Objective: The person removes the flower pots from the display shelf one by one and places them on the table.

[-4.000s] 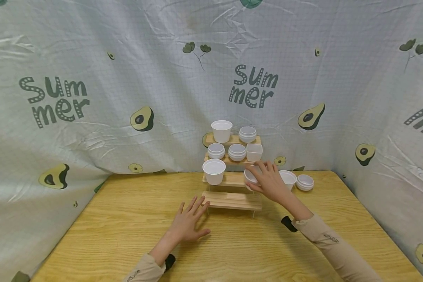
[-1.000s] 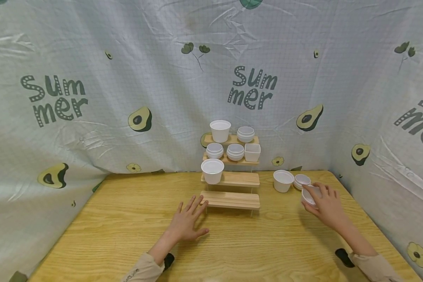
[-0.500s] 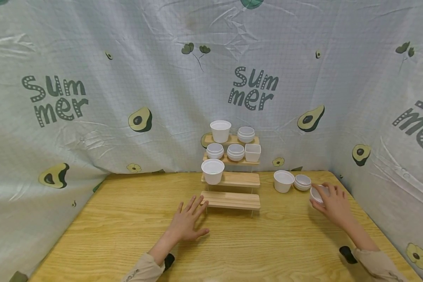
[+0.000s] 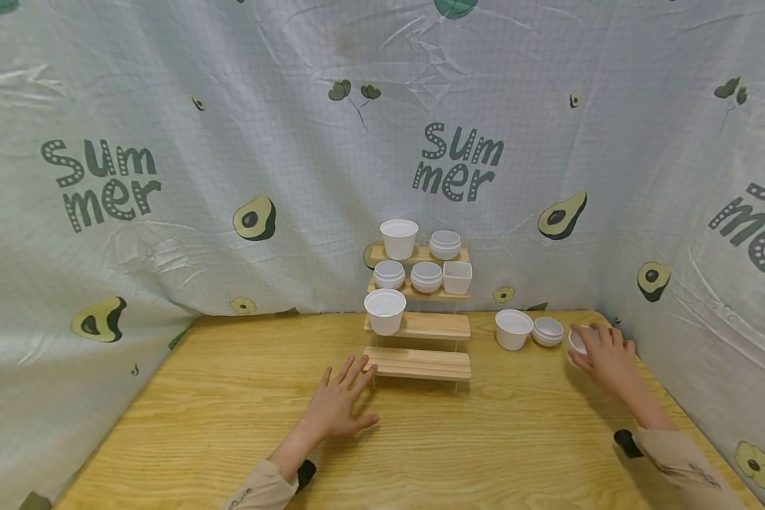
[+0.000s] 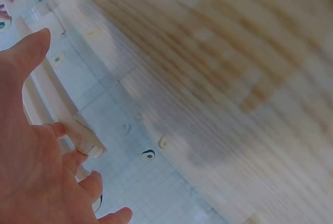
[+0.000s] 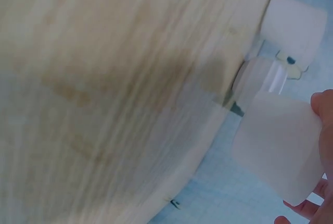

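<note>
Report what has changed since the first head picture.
The right hand, gripping a white pot, has carried it rightward from the right end of the second-lowest step to the right side of the table, past the small bowl. Its fingers still hold it. The left hand stays at the left end of the lowest step; the other pots look unmoved.

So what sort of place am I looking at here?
Probably a staged tabletop work area, though I can't see beyond it: a "summer" avocado-print cloth screens the wooden table, which holds a stepped wooden rack and white pots.
</note>
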A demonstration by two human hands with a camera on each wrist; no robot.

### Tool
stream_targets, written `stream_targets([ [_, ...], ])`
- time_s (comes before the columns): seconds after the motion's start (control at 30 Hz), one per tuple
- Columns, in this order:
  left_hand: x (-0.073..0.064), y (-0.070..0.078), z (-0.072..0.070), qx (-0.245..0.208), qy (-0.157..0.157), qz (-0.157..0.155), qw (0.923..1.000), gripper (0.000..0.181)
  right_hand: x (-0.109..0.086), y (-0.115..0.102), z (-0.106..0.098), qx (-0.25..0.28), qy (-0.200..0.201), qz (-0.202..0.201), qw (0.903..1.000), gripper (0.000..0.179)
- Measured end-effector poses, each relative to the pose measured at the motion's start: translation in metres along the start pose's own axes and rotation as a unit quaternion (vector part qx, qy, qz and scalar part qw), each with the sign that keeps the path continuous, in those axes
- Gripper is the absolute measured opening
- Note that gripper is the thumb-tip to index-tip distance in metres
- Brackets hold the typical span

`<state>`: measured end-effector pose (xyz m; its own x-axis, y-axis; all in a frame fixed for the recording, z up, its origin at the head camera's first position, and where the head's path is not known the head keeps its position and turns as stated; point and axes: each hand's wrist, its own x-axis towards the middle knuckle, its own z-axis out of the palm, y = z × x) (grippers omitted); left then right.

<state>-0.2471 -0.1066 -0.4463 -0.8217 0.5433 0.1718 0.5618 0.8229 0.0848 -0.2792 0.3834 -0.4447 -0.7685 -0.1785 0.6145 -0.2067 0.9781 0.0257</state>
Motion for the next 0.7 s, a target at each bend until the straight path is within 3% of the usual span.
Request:
stream_targets([
  [0.17,0.000,0.000,0.000,0.000,-0.002,-0.001,1.0000,0.078,0.008,0.008,0.007,-0.006,0.001,-0.002,1.0000,0.047],
  [0.5,-0.001,0.000,0.001,0.001,-0.001,-0.002,1.0000,0.078,0.020,0.018,0.012,-0.001,-0.083,0.043,0.9957,0.042],
  [0.7,-0.001,0.001,-0.001,-0.003,0.003,0.000,1.0000,0.077,0.025,0.022,0.015,0.004,-0.088,0.053,0.9947,0.040],
])
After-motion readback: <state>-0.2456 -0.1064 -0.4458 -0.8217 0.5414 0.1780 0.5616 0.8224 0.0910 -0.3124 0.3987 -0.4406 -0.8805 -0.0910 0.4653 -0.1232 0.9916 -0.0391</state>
